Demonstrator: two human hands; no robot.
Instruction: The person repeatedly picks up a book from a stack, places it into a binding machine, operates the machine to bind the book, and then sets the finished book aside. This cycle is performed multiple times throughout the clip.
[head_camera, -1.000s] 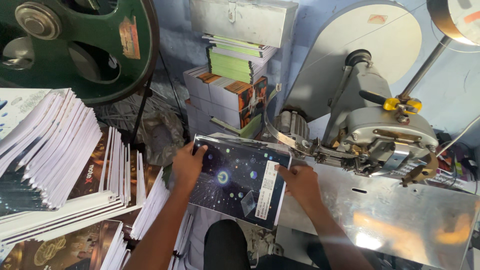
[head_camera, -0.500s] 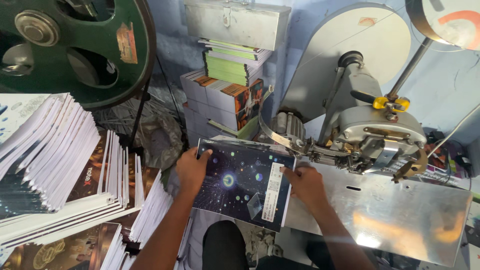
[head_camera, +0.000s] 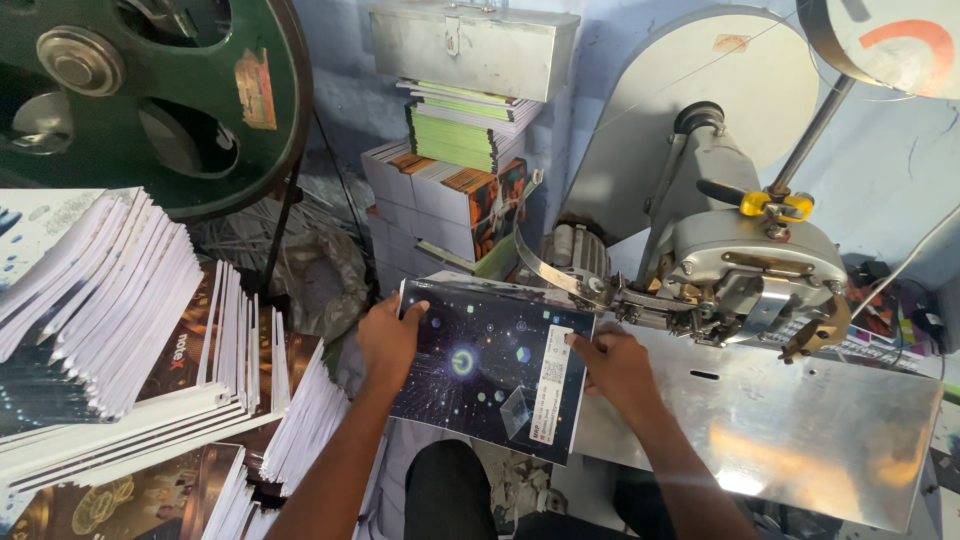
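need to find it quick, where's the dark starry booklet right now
In the head view the dark starry booklet sits centre, between the left hand and right hand, beside the metal machine table.

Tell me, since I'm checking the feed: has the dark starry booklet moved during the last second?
Cannot tell: the dark starry booklet keeps its place against the machine's metal table, under the left hand and right hand.

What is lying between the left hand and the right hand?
In the head view, the dark booklet spans between the left hand and right hand; both hold its edges.
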